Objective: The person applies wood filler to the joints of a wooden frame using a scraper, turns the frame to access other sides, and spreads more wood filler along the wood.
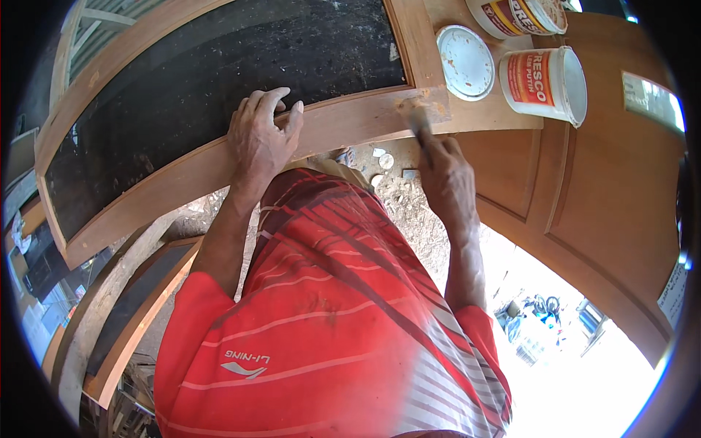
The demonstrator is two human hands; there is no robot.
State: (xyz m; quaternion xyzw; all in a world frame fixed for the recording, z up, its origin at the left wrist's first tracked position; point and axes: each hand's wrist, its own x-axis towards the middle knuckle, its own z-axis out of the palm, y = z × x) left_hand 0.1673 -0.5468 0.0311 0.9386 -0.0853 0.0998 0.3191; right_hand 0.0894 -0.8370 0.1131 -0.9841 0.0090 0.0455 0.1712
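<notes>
A wooden frame (343, 117) with a dark panel (241, 55) set in it lies before me. My left hand (264, 131) rests on its near rail, fingers bent and apart, the fingertips over the panel's edge. In my right hand (448, 179) is a putty knife (418, 120), somewhat blurred by motion. Its blade meets the rail near the right corner of the frame, where pale smears mark the wood. Just right of that corner sit a round white lid (465, 63) with brown smears and an opened white tub (544, 85) with a red and yellow label, tipped on its side.
Another labelled tub (517, 16) lies behind the first one. A large brown panelled door (606, 182) stretches along the right. At the lower left are a curved timber (109, 306) and another framed dark panel (142, 306). Debris lies on the dirt ground (401, 197) below.
</notes>
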